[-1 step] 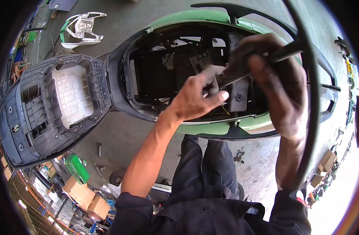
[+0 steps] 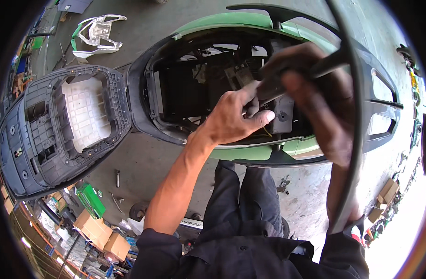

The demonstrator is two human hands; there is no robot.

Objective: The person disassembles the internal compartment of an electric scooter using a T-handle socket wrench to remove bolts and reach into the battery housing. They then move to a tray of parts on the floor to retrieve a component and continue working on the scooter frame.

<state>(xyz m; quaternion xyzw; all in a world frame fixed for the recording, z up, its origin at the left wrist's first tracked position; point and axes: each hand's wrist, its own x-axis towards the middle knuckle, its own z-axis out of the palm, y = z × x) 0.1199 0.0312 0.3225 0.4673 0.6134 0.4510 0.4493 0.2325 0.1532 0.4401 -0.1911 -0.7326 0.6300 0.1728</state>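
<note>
Below me is a green scooter or motorbike body point(image 2: 247, 152) with its dark under-seat bay point(image 2: 182, 90) exposed. My right hand point(image 2: 322, 114), smeared by motion, is closed round the shaft of what looks like a black T-handle wrench point(image 2: 334, 63). The wrench's crossbar rises close to the camera, and its shaft slants down leftward into the bay. My left hand point(image 2: 231, 118) has its fingers curled at the shaft's lower end, thumb sticking out. The tip is hidden by fingers. A grey metal plate point(image 2: 282, 120) and a thin yellow wire point(image 2: 267, 131) lie beside it.
The raised seat point(image 2: 41, 135) shows its ribbed underside at the left. A black grab rail point(image 2: 310, 22) runs along the far side. On the floor lie a white-and-green frame part point(image 2: 100, 35), a socket-like tool point(image 2: 118, 178), cardboard boxes point(image 2: 95, 228) and a green box point(image 2: 90, 200).
The wrench's crossbar has swung to the left, and my right hand has shifted left with the shaft. My left hand has hardly moved.
</note>
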